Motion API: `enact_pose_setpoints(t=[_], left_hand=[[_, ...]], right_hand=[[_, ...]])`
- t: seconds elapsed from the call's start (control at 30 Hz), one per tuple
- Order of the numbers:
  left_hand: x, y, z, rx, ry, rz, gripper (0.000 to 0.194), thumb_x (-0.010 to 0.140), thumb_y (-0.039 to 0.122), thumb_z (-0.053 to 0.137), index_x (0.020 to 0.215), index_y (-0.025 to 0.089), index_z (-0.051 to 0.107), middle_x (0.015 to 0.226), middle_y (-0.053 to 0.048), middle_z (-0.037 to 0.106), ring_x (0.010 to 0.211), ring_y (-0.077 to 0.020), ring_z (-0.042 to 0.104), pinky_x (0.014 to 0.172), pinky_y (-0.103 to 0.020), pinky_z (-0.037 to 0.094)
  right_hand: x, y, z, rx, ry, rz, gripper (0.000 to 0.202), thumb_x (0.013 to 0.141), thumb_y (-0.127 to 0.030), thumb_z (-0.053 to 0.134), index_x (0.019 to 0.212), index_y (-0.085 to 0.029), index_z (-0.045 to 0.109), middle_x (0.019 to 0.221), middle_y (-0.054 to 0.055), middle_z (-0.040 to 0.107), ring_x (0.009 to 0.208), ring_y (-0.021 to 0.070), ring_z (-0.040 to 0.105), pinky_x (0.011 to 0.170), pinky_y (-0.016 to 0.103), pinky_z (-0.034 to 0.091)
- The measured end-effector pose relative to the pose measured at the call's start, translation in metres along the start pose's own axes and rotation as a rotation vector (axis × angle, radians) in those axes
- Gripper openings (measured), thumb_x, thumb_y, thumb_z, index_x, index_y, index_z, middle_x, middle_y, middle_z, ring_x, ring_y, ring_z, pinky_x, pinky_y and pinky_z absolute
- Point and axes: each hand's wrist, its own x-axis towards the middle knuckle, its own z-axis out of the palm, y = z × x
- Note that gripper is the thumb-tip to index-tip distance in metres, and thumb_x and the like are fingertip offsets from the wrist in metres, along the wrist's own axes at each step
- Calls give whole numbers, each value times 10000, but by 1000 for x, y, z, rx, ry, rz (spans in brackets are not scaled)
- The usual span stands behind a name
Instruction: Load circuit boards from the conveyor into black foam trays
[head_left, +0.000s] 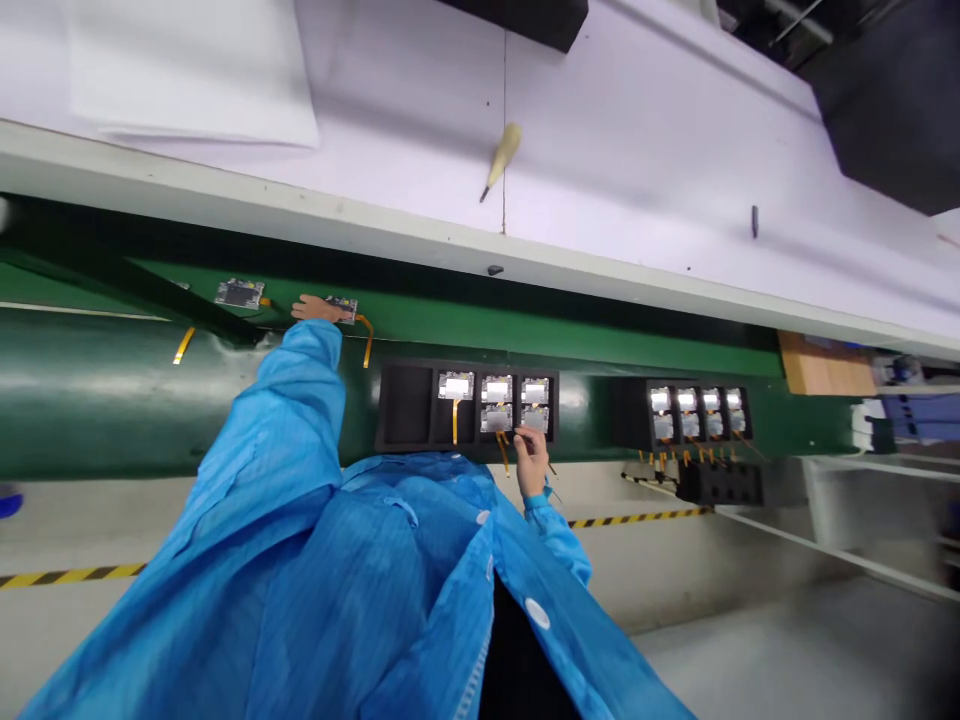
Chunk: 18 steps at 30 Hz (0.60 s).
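My left hand (319, 308) reaches to the green surface, fingers apart, with one side against a circuit board (345, 309). An orange ribbon (368, 342) hangs from that board. Near my body, a black tray (406, 405) holds several boards in its compartments. One board (455, 386) sits alone in the upper part of a middle compartment, its ribbon pointing down. My right hand (532, 461) is at the tray's lower right, fingertips pinched beside a lower board (535, 419). What lies between those fingertips is too small to tell.
Another board (240, 293) lies left of my left hand, near a dark slanted bar (142, 285). A second black tray (634, 412) with boards stands right, near a wooden block (825, 366). The white shelf (645, 150) ahead bears a pale-handled tool (504, 155).
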Motion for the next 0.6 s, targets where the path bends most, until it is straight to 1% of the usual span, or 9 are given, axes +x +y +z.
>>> enact_pose_setpoints(t=[0.03, 0.07, 0.1, 0.2, 0.27, 0.33, 0.43, 0.53, 0.6], left_hand=[[1, 0, 1, -78, 22, -75, 809, 789, 33, 922, 1305, 49, 299, 1510, -292, 440, 1496, -356, 339, 1272, -601, 232], [2, 0, 2, -152, 43, -119, 795, 776, 17, 924, 1296, 71, 325, 1468, -239, 500, 1465, -317, 402, 1272, -536, 273], [3, 0, 4, -212, 64, -121, 744, 783, 4, 908, 1278, 91, 359, 1408, -186, 555, 1417, -280, 469, 1255, -478, 324], [-2, -7, 14, -426, 133, 22, 461, 846, -18, 796, 1147, 145, 488, 1151, -61, 643, 1213, -208, 628, 1130, -358, 467], [-19, -17, 23, -657, 149, 93, 321, 848, 32, 773, 1029, 166, 544, 1003, -22, 644, 1074, -196, 679, 1009, -318, 535], [-48, -32, 35, -854, 110, 134, 267, 832, 137, 799, 972, 174, 575, 946, -15, 652, 981, -193, 692, 888, -291, 571], [-114, -61, 56, -1029, 16, 174, 323, 775, 238, 842, 996, 192, 611, 975, -21, 688, 944, -185, 696, 811, -262, 581], [-182, -86, 75, -1105, -166, 179, 385, 738, 299, 870, 1019, 212, 622, 992, -21, 713, 921, -191, 705, 791, -278, 593], [-217, -94, 82, -1109, -281, 223, 422, 724, 352, 890, 1020, 210, 624, 990, -28, 724, 903, -199, 706, 785, -291, 592]], right_hand=[[-4, -7, 8, 21, -36, -5, 350, 939, -535, 639, 950, -207, 760, 1105, 114, 708, 1116, 264, 650, 1004, 447, 537], [-7, -14, 16, 39, -79, -9, 344, 945, -533, 643, 953, -211, 762, 1116, 115, 707, 1120, 265, 652, 997, 444, 542], [-10, -21, 24, 56, -123, -14, 336, 951, -531, 645, 959, -216, 764, 1129, 117, 707, 1123, 265, 655, 983, 438, 550], [-13, -41, 45, 117, -231, -36, 316, 970, -520, 638, 981, -232, 766, 1148, 118, 711, 1110, 263, 668, 925, 414, 573], [-10, -53, 58, 159, -283, -58, 310, 983, -519, 627, 977, -238, 758, 1133, 113, 718, 1097, 260, 674, 903, 407, 582], [-4, -66, 69, 189, -333, -78, 304, 991, -520, 625, 971, -243, 748, 1111, 104, 720, 1081, 255, 676, 890, 401, 588], [9, -86, 81, 200, -420, -119, 299, 996, -521, 633, 1044, -251, 750, 1124, 88, 710, 1025, 231, 678, 863, 382, 595], [23, -100, 91, 189, -473, -180, 349, 993, -535, 642, 1174, -255, 745, 1187, 85, 694, 939, 199, 678, 854, 370, 597], [30, -104, 98, 179, -492, -195, 397, 970, -564, 667, 1205, -252, 739, 1221, 90, 689, 902, 189, 678, 841, 368, 597]])
